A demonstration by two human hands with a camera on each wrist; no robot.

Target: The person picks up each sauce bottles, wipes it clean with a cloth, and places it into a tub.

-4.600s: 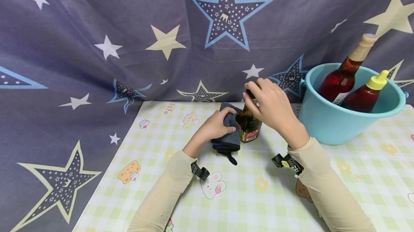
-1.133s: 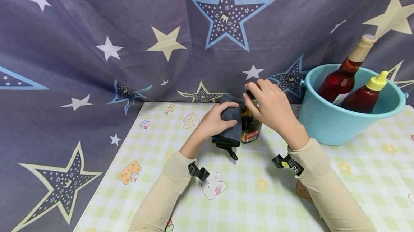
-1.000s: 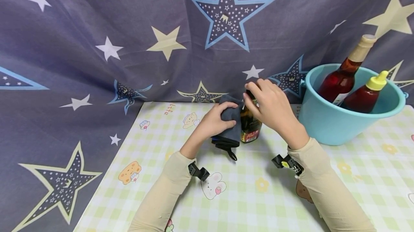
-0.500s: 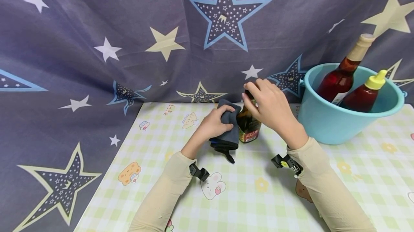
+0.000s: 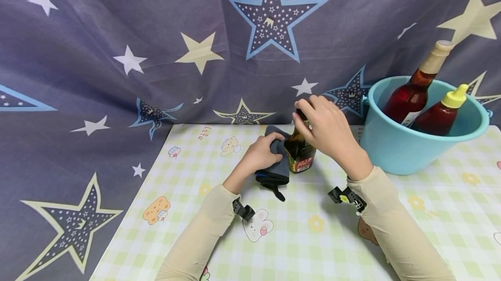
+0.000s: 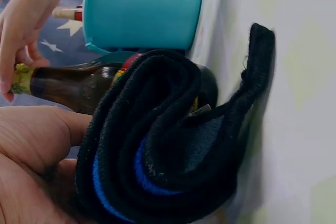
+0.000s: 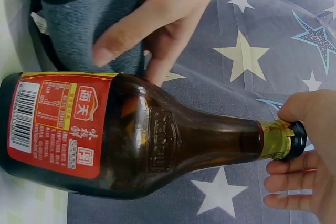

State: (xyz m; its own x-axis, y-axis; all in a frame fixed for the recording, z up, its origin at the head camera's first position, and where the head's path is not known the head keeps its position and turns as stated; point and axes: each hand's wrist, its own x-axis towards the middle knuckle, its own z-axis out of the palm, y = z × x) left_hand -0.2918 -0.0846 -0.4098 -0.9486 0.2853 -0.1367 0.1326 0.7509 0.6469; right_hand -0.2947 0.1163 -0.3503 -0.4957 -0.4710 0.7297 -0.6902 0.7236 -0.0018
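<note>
A dark grey folded cloth (image 5: 278,168) with black edging and a hanging loop is gripped by my left hand (image 5: 261,154). The cloth lies along the left side of a brown glass sauce bottle (image 5: 300,150), which stands upright on the table. At the bottle's top, my right hand (image 5: 328,126) pinches the black cap, thumb on one side and fingers on the other. The right wrist view shows a red label (image 7: 58,124) with a barcode low on the bottle. In the left wrist view, the rolled layers of the cloth (image 6: 173,66) show blue inside and hide part of the bottle.
A light blue bucket (image 5: 403,155) stands to the right on the checked tablecloth (image 5: 297,246). In it lean a tall red bottle (image 5: 409,100) with a cream neck and a squeeze bottle (image 5: 436,118) with a yellow cap. A star-patterned curtain (image 5: 156,15) hangs behind.
Compared with a second ago, my left hand and the cloth are slightly lower beside the bottle, uncovering more of its left side. My right hand keeps its place on the cap.
</note>
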